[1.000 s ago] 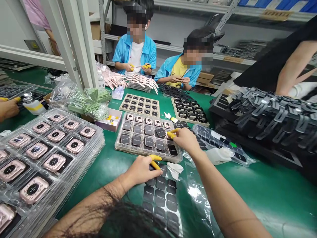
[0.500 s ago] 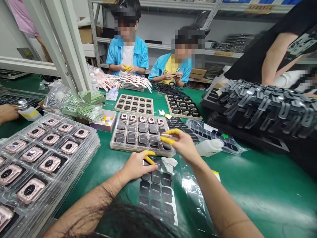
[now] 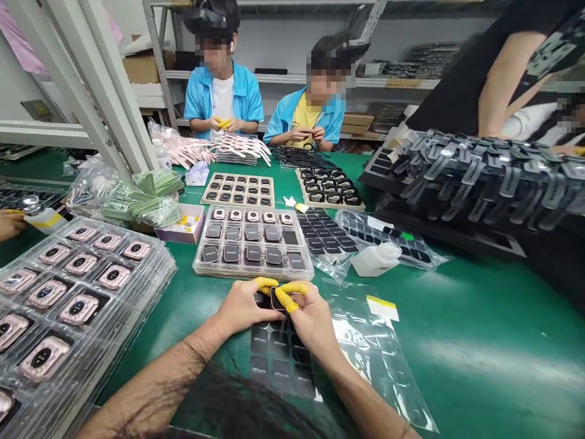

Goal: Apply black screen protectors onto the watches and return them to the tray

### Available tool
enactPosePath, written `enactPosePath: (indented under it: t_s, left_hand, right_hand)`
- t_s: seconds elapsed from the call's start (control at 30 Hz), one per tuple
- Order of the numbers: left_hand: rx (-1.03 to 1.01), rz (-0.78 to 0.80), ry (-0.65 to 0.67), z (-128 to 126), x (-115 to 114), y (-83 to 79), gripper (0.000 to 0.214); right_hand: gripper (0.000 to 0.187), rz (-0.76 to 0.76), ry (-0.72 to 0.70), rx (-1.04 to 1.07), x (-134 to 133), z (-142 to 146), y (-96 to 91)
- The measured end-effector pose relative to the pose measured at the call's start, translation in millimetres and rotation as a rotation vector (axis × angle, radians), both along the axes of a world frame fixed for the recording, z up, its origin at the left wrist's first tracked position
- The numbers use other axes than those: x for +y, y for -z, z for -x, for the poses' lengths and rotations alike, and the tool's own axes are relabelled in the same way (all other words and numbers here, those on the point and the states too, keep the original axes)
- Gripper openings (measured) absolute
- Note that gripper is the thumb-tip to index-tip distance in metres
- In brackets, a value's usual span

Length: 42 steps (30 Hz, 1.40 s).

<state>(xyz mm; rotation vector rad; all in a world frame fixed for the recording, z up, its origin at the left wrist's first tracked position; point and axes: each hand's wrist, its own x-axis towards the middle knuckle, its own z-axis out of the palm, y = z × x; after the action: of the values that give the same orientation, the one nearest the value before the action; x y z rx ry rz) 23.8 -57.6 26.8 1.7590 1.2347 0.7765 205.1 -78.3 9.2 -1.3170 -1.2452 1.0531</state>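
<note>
My left hand [image 3: 240, 306] and my right hand [image 3: 309, 317] meet just in front of me, fingers closed, with yellow finger cots on the tips. Between them they pinch a small watch case [image 3: 276, 299] with a dark face. It is held over a sheet of black square films [image 3: 278, 356] lying on the green table. Just beyond my hands lies a clear tray [image 3: 253, 268] holding rows of dark-faced watch cases and a back row of pink ones.
Stacked trays of pink watch cases [image 3: 68, 286] fill the left. A white bottle [image 3: 377, 259] and plastic bags [image 3: 379, 347] lie to the right, with trays of black straps [image 3: 479, 177] behind. Two co-workers sit across the table; another person's hand [image 3: 9, 224] shows at far left.
My right hand lifted a watch case from the tray and brought it back to my left hand over the film sheet. The view has dropped a little.
</note>
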Motion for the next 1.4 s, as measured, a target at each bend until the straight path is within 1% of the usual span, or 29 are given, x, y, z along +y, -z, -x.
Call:
enactPosePath:
  t_s: [0.1, 0.2, 0.27, 0.33, 0.4, 0.43, 0.5, 0.53, 0.57, 0.6, 0.63, 0.67, 0.73, 0.8, 0.83, 0.9, 1.0, 1.07, 1.1, 1.17, 1.2, 1.3, 1.37, 1.4]
  left_hand:
    - [0.022, -0.005, -0.009, -1, -1, -1.8, 0.057]
    - [0.040, -0.014, -0.015, -2, -3, -3.0, 0.052]
    - [0.061, -0.045, -0.033, -2, -4, -2.4, 0.049]
    - [0.060, -0.075, -0.051, -2, -4, -0.5, 0.048]
    - [0.025, -0.068, -0.047, -1, -3, 1.9, 0.050]
    - [-0.004, -0.051, -0.041, 0, -2, 2.9, 0.050]
    - [-0.063, -0.006, -0.038, 1, -1, 4.3, 0.052]
    - [-0.087, 0.014, -0.046, 2, 0, 4.6, 0.053]
    - [-0.105, 0.031, -0.055, 2, 1, 4.6, 0.054]
    - [-0.116, 0.043, -0.060, 2, 2, 4.5, 0.055]
    - [-0.119, 0.052, -0.060, 3, 3, 4.3, 0.056]
    - [-0.120, 0.059, -0.058, 3, 3, 4.0, 0.056]
    - [-0.119, 0.065, -0.050, 3, 4, 3.4, 0.057]
    - [-0.119, 0.063, -0.049, 4, 4, 2.9, 0.057]
    - [-0.117, 0.060, -0.048, 4, 4, 2.7, 0.057]
    - [-0.118, 0.057, -0.043, 4, 4, 2.1, 0.057]
    - [-0.142, 0.069, -0.023, 5, 4, 0.9, 0.057]
    - [-0.160, 0.084, -0.014, 6, 4, 0.0, 0.056]
    - [-0.159, 0.091, -0.015, 6, 4, -0.4, 0.056]
    - [-0.133, 0.094, -0.031, 5, 3, -0.6, 0.055]
    - [-0.111, 0.089, -0.039, 4, 3, -0.5, 0.054]
    - [-0.038, 0.050, -0.040, 2, 3, 0.6, 0.052]
    - [-0.010, 0.028, -0.039, 2, 3, 1.6, 0.051]
    - [-0.004, 0.023, -0.043, 2, 3, 2.0, 0.051]
  right_hand:
    - [0.029, -0.080, 0.041, -0.042, -4, 3, 4.5]
    - [0.015, -0.128, 0.042, -0.130, -10, 6, 4.1]
    - [0.008, -0.176, 0.059, -0.232, -13, 9, -0.1]
    - [0.008, -0.257, 0.096, -0.326, -13, 9, -6.8]
    - [0.009, -0.289, 0.083, -0.312, -11, 5, -15.3]
    - [0.012, -0.259, 0.040, -0.243, -9, -1, -19.7]
    - [0.021, -0.114, -0.076, -0.060, -3, -22, -27.5]
    - [0.026, -0.031, -0.134, -0.001, 1, -35, -30.2]
    - [0.030, 0.043, -0.180, -0.003, 5, -50, -31.8]
    - [0.033, 0.097, -0.224, -0.077, 9, -64, -32.1]
    - [0.032, 0.133, -0.255, -0.208, 12, -78, -31.3]
    - [0.030, 0.137, -0.258, -0.356, 16, -88, -29.3]
    - [0.023, 0.073, -0.194, -0.602, 21, -98, -23.6]
    - [0.021, -0.011, -0.077, -0.713, 25, -93, -17.2]
    - [0.022, -0.021, -0.029, -0.740, 26, -88, -14.1]
    - [0.024, 0.020, 0.035, -0.775, 26, -76, -8.5]
    - [0.024, 0.052, 0.048, -0.764, 26, -73, -3.9]
    - [0.023, 0.017, 0.063, -0.727, 26, -82, -5.5]
    - [0.026, -0.012, 0.092, -0.696, 26, -86, -7.8]
    - [0.033, -0.114, 0.133, -0.609, 23, -87, -13.8]
    - [0.032, -0.185, 0.109, -0.570, 21, -83, -16.8]
    - [0.019, -0.415, -0.107, -0.554, 12, -56, -21.7]
    - [0.020, -0.507, -0.234, -0.599, 7, -39, -20.9]
    - [0.022, -0.528, -0.280, -0.624, 6, -33, -19.6]
